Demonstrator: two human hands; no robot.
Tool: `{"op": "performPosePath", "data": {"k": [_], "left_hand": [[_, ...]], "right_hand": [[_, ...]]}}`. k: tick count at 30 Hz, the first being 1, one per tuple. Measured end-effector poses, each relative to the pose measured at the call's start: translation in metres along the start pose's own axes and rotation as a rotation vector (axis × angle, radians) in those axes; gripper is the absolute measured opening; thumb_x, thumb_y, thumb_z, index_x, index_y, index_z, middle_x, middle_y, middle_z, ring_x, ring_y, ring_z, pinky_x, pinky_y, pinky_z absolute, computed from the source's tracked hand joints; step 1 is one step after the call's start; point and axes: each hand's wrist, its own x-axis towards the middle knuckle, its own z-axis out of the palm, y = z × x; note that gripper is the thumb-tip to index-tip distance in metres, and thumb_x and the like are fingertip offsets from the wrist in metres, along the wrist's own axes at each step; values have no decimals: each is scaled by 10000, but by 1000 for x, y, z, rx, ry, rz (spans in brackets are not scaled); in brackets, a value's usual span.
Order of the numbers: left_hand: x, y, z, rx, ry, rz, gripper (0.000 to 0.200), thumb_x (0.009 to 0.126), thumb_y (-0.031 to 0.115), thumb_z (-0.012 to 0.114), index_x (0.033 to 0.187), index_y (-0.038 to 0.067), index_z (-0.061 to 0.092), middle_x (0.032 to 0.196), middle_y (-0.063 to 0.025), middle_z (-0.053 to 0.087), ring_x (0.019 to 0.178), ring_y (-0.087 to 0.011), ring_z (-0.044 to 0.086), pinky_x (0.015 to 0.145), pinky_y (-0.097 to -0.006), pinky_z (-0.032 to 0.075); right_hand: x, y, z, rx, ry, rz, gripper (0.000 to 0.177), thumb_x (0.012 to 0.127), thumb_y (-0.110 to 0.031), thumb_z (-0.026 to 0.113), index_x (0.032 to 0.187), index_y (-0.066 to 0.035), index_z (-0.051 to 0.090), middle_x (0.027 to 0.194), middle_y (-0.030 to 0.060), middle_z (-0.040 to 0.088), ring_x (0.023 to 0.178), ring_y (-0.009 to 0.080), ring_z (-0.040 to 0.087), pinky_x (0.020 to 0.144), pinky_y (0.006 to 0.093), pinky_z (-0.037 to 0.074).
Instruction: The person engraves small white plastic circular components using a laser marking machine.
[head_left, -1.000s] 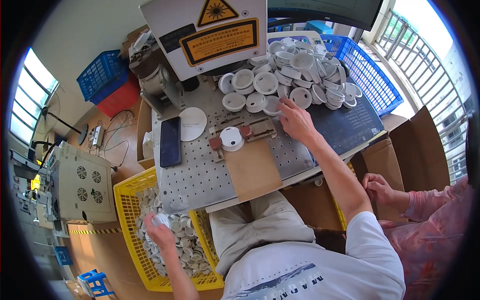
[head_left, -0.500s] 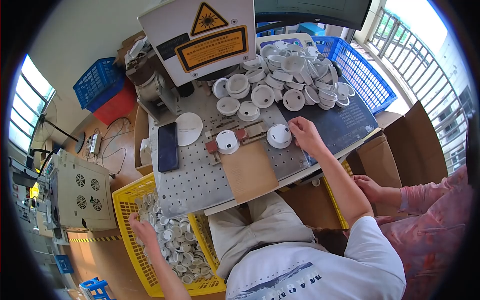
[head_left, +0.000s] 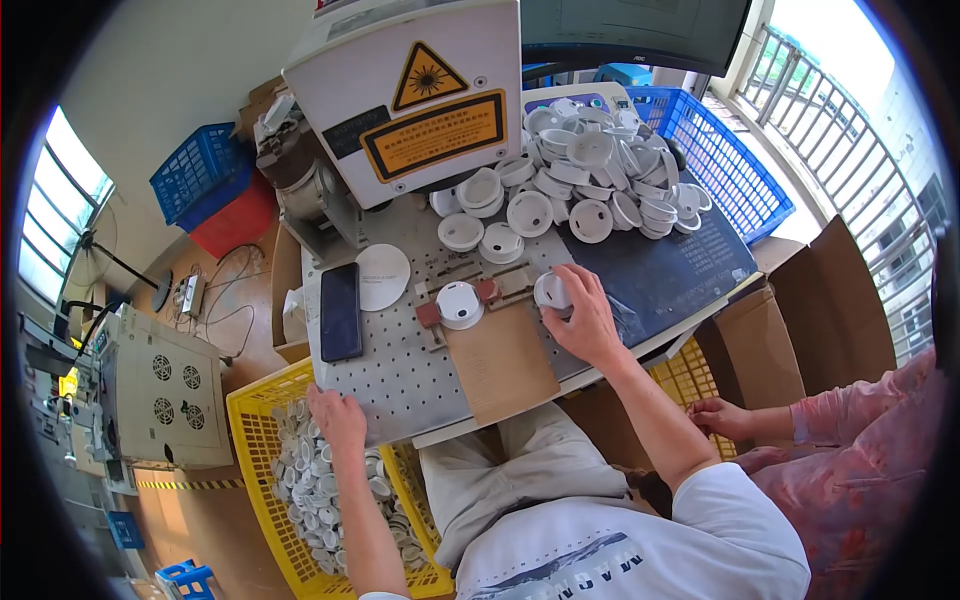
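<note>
White is seen on the lids (head_left: 591, 221), and grey, dotted with dark holes, on the worktop (head_left: 395, 385). Its right edge is darkened by a black-blue mat (head_left: 655, 275) (printed with pale lettering). Past its near left corner, a yellow lattice is formed by a basket (head_left: 262, 470); past its far right corner, a blue one is formed by another basket (head_left: 745, 185)

Your right grip (head_left: 583, 318) is on one lid (head_left: 550, 291) over the surface (head_left: 400, 365). Left of that grip lies the fixture (head_left: 515, 282), with a second lid (head_left: 460, 303) in it and the cardboard (head_left: 500, 370) on your side of it. Beyond the grip is the lid pile (head_left: 590, 150), the far basket (head_left: 735, 170) behind it. Beyond your left grip (head_left: 338, 415) lie the phone (head_left: 341, 312) and, beside it, the disc (head_left: 383, 277).
</note>
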Motion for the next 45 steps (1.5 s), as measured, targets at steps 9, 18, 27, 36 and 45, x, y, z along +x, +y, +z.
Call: {"op": "performPosePath", "data": {"k": [9, 18, 27, 36, 45], "left_hand": [[3, 11, -9, -52, -87, -74, 220, 809, 65, 608, 910, -106, 513, 1353, -422, 406, 1307, -517, 383, 1125, -524, 295], [1, 14, -6, -43, -3, -16, 192, 783, 106, 627, 821, -79, 601, 1235, -402, 512, 1245, -504, 443, 1075, -530, 345], [0, 18, -12, 15, -95, -41, 297, 758, 117, 631, 922, -128, 604, 1267, -375, 499, 1206, -489, 478, 1045, -519, 374], [6, 42, -31, -355, 186, 112, 115, 683, -73, 493, 766, -139, 448, 1264, -326, 477, 1245, -503, 418, 1094, -551, 298], [3, 43, -12, -367, 89, 15, 242, 700, -76, 485, 929, -153, 466, 1252, -291, 478, 1216, -462, 440, 1068, -527, 323]], "right_hand": [[-5, 3, -4, -63, 100, -30, 592, 728, -229, 772, 1237, -26, 545, 1205, 174, 540, 1115, 366, 490, 949, 461, 408], [-10, -4, -18, 27, -66, -30, 669, 715, -145, 736, 1325, -24, 487, 1350, 192, 491, 1247, 398, 442, 1063, 472, 353], [-6, -8, -56, 46, -411, -35, 615, 723, -15, 656, 1325, -42, 528, 1408, 199, 476, 1309, 396, 438, 1069, 444, 394], [-8, -5, -65, 25, -358, 141, 628, 760, -153, 763, 1328, -33, 522, 1381, 169, 495, 1286, 351, 452, 1068, 428, 388], [-21, 13, -29, -25, -142, -103, 581, 758, -141, 742, 1287, -36, 526, 1341, 159, 505, 1237, 355, 475, 1060, 448, 373]]}}
